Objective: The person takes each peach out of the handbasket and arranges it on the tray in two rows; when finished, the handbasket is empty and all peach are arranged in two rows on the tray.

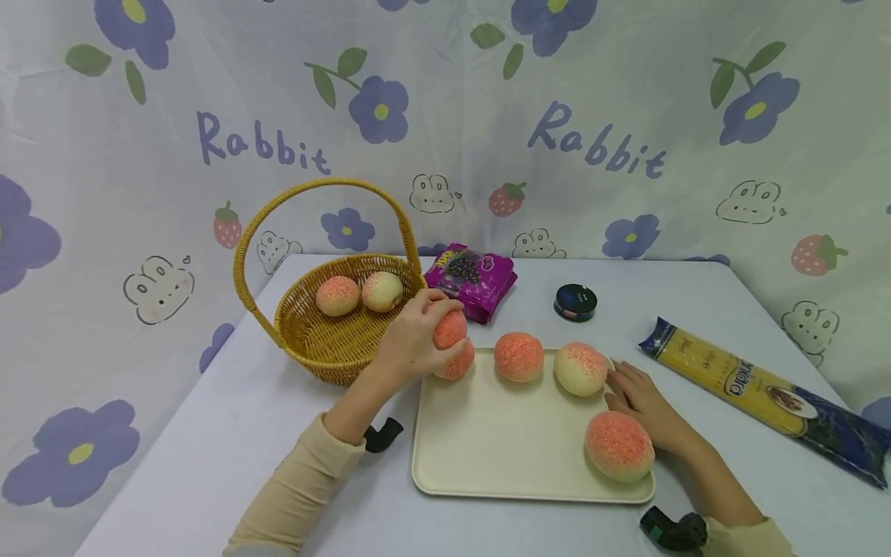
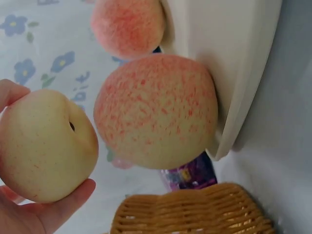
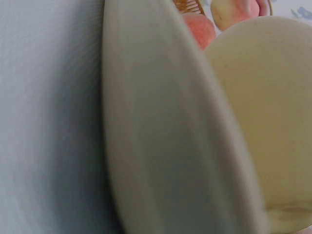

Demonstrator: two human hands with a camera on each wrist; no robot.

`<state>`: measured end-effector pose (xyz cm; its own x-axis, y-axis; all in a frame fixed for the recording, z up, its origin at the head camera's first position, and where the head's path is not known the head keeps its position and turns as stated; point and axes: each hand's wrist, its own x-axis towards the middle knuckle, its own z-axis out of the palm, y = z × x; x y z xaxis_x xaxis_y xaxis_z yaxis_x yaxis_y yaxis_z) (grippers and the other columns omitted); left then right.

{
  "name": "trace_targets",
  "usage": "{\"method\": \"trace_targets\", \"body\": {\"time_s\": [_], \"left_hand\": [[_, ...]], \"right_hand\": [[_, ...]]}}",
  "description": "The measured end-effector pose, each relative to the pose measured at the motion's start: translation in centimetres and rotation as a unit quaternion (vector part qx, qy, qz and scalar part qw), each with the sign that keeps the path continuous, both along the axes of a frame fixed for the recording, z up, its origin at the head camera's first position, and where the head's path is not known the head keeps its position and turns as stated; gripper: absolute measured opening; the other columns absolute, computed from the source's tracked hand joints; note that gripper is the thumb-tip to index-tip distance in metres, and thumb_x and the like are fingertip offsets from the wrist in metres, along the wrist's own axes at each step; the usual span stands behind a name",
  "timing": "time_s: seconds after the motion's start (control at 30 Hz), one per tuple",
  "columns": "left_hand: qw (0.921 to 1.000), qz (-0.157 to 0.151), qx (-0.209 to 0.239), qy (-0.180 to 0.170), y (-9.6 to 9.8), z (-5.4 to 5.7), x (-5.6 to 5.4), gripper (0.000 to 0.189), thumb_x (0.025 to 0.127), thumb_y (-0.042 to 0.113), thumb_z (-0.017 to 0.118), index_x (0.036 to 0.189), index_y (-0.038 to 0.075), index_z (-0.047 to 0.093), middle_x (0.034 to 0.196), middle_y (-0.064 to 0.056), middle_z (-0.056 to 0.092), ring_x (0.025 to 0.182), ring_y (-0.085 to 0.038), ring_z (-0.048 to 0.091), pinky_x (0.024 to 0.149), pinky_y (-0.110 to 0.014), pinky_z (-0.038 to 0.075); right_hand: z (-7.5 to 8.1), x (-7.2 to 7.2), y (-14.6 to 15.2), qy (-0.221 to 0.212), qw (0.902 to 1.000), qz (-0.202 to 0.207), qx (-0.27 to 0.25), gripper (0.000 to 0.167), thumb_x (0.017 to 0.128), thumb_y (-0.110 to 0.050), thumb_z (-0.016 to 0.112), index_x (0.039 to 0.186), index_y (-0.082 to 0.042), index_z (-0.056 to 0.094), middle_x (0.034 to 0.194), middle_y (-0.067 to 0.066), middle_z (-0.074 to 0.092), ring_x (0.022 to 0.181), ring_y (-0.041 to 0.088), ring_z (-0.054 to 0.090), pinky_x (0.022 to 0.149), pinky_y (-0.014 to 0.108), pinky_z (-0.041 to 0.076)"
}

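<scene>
My left hand (image 1: 416, 334) grips a peach (image 1: 450, 329) between thumb and fingers, above the back left corner of a cream tray (image 1: 501, 456). In the left wrist view the held peach (image 2: 48, 146) shows its pale side and stem hollow. Just below it in the head view, another peach (image 1: 455, 362) sits at the tray's left corner. More peaches lie on the tray: one at the back middle (image 1: 518, 357), a paler one (image 1: 581, 369) and a large one (image 1: 619, 446) at the right. My right hand (image 1: 643, 406) rests at the tray's right edge, fingers extended beside the paler peach.
A wicker basket (image 1: 334, 340) with a tall handle stands left of the tray, holding two peaches (image 1: 360, 294). Behind the tray lie a purple grape packet (image 1: 473, 278) and a round dark tin (image 1: 575, 302). A long pasta packet (image 1: 759, 394) lies at the right.
</scene>
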<state>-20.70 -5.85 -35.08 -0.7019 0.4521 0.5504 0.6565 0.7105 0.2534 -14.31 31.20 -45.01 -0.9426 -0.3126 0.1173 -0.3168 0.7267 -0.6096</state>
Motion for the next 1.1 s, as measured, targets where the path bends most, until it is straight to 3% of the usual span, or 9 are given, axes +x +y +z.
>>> {"method": "trace_targets", "body": {"time_s": [0.23,0.53,0.77,0.97,1.1], "left_hand": [[0.9996,-0.02,-0.015,0.012,1.1,-0.2,0.4,0.044,0.072,0.037,0.07,0.11,0.018,0.062,0.114,-0.006,0.049,0.094,-0.019,0.052,0.071,-0.031,0.051],[0.9964,-0.072,-0.032,0.029,2.9,-0.2,0.9,0.04,0.074,0.04,0.07,0.109,0.022,0.062,0.112,-0.004,0.049,0.097,-0.017,0.05,0.07,-0.029,0.05],[0.9916,-0.116,-0.038,0.043,4.2,-0.3,1.4,0.037,0.075,0.037,0.072,0.107,0.021,0.063,0.114,-0.006,0.049,0.102,-0.019,0.048,0.078,-0.031,0.049],[0.9871,-0.128,-0.067,0.069,5.5,-0.6,2.1,0.036,0.075,0.04,0.07,0.106,0.025,0.06,0.113,-0.004,0.051,0.097,-0.018,0.051,0.065,-0.028,0.05],[0.9813,-0.167,-0.071,0.066,6.3,-1.2,2.4,0.032,0.076,0.037,0.068,0.104,0.023,0.061,0.114,-0.007,0.052,0.099,-0.019,0.051,0.069,-0.027,0.049]], "right_hand": [[0.1,0.1,0.1,0.001,1.0,-0.002,0.005,0.048,0.094,-0.022,0.048,0.134,0.004,0.039,0.141,0.029,0.027,0.129,0.049,0.015,0.096,0.067,0.016],[0.1,0.0,0.0,0.002,1.0,-0.002,0.006,0.047,0.094,-0.022,0.048,0.133,0.004,0.04,0.141,0.029,0.027,0.129,0.049,0.015,0.096,0.067,0.015],[-0.1,0.0,0.0,0.012,0.9999,-0.001,0.004,0.047,0.094,-0.021,0.048,0.133,0.004,0.041,0.14,0.03,0.029,0.129,0.049,0.016,0.096,0.066,0.016],[-0.2,-0.1,0.1,0.017,0.9998,-0.001,0.005,0.047,0.094,-0.021,0.048,0.133,0.004,0.041,0.139,0.03,0.029,0.129,0.048,0.017,0.096,0.066,0.017],[-0.3,-0.1,0.0,0.017,0.9999,0.0,0.002,0.047,0.094,-0.021,0.049,0.133,0.004,0.041,0.14,0.029,0.029,0.129,0.048,0.017,0.096,0.066,0.016]]}}
